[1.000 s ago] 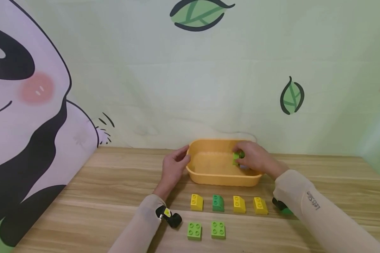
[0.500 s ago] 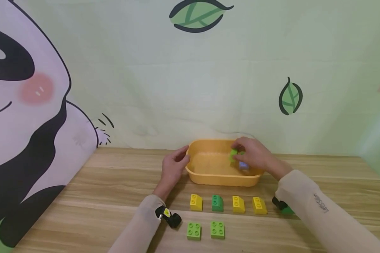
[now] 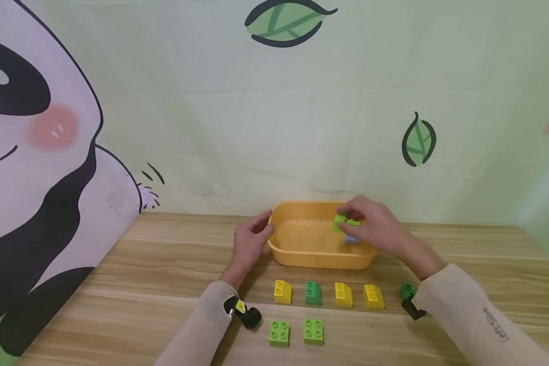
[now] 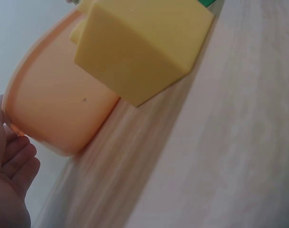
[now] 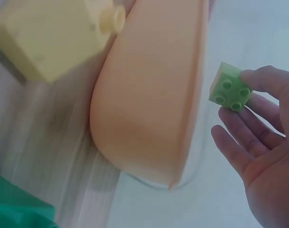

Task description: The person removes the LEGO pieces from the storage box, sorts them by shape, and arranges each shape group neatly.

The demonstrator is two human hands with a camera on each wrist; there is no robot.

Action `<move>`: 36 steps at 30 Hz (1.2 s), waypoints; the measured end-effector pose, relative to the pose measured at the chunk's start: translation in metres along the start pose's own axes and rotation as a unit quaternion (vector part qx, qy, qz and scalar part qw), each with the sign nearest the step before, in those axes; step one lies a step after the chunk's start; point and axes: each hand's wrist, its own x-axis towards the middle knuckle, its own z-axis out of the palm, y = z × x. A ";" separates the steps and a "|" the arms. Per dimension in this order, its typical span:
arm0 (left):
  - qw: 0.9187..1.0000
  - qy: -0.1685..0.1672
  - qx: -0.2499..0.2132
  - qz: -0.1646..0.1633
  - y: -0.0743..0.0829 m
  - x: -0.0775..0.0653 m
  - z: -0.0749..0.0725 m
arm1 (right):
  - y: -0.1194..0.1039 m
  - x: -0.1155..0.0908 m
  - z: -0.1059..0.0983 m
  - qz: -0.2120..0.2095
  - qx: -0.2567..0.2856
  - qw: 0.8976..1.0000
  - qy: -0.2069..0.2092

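Note:
My right hand (image 3: 372, 221) is over the right end of an orange plastic basket (image 3: 322, 261). Thumb and fingertips pinch a light green toy building brick (image 3: 339, 222); the right wrist view shows several studs on this brick (image 5: 234, 90). Below that hand, inside the basket, are another green brick (image 3: 354, 222) and a blue brick (image 3: 351, 239), both partly hidden. At the basket's left end, my left hand (image 3: 249, 244) holds the rim between thumb and fingers. In the left wrist view the left hand's lower fingers (image 4: 21, 159) lie loosely bent outside the basket wall.
In front of the basket runs a row of sloped bricks: yellow (image 3: 282, 292), green (image 3: 313, 293), yellow (image 3: 343, 295), yellow (image 3: 373, 296). A dark green brick (image 3: 407, 291) sits beside the right sleeve. Two light green bricks (image 3: 279, 333) stand nearer on the wooden table (image 3: 164, 295).
My right hand has lifted the light green brick slightly inside the basket, and its forearm has swung right, uncovering more of the dark green brick. The left hand stays on the basket.

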 end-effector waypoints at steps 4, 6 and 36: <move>1.000 0.000 -0.004 0.001 0.001 0.000 0.000 | -0.010 -0.013 -0.002 -0.010 0.004 1.000 0.001; 1.000 -0.002 -0.005 -0.001 0.001 0.000 0.000 | -0.014 -0.020 -0.002 -0.018 0.010 1.000 -0.001; 1.000 -0.002 -0.013 0.004 -0.001 0.000 -0.001 | -0.045 -0.091 0.011 -0.067 0.039 0.993 -0.090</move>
